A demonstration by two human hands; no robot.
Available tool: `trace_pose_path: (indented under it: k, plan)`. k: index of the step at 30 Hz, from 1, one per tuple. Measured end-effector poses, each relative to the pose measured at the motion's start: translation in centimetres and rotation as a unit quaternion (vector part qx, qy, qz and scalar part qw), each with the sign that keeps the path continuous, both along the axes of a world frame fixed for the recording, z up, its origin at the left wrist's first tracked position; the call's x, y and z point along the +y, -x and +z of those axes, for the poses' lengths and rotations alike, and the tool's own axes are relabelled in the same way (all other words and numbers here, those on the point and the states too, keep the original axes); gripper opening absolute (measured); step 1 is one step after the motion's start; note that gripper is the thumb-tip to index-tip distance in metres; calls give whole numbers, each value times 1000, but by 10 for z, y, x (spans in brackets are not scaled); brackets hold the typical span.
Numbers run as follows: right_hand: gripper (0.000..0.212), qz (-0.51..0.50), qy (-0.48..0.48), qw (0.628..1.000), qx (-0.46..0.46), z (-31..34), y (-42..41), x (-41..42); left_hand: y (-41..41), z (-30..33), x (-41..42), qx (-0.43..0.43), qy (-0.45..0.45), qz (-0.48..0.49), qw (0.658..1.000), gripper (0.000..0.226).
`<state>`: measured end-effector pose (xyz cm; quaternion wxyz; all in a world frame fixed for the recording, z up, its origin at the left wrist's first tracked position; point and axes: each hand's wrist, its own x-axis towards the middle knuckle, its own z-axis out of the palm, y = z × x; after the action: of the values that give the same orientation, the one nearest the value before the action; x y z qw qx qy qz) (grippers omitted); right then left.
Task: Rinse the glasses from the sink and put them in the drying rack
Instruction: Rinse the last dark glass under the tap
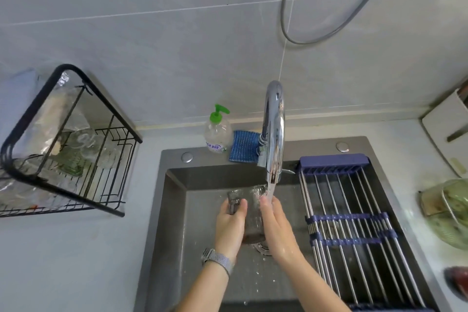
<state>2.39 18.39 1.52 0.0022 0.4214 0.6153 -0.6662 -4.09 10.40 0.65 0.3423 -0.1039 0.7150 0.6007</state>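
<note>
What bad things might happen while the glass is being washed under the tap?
1. The glass is wet and both the left hand and right hand are wet too, so it might slip and crack in the sink.
2. Its rim sits close under the faucet spout, so lifting it carelessly might knock it.
3. Carrying it to the drying rack may drip water on the counter.

Bare forearms, no sleeves visible; left wrist wears a watch [218, 259] with silver-grey woven mesh band; hands wet.

Home kitchen: grey sink [174, 210] under running chrome tap [273, 132], soap bottle [217, 132] standing behind, wire drying rack [76, 159] sitting alongside.
</note>
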Motion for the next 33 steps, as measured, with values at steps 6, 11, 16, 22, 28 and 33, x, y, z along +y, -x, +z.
trace_pose_path:
  k: [6, 11, 16, 22, 28, 33]
  plan:
    - [101, -105, 305, 944, 68, -12, -10, 6, -30, -3, -9, 376, 208, -237, 871, 91]
    - [88, -138, 326, 933, 59, -10, -24, 27, -12, 9, -20, 191, 6, -341, 920, 73]
    - [58, -78, 250, 962, 75, 3, -25, 27, 19, 18, 21, 151, 108, -299, 936, 56]
    - [70, -54, 242, 962, 114, 6, -26, 59, 22, 24, 37, 248, 199, -309, 896, 42]
    - [81, -39, 217, 972, 74, 10, -17, 44, 14, -4, 35, 211, 178, -258, 926, 69]
    - [73, -7, 191, 977, 91, 2, -25, 40, 14, -4, 16, 80, 59, -219, 971, 72]
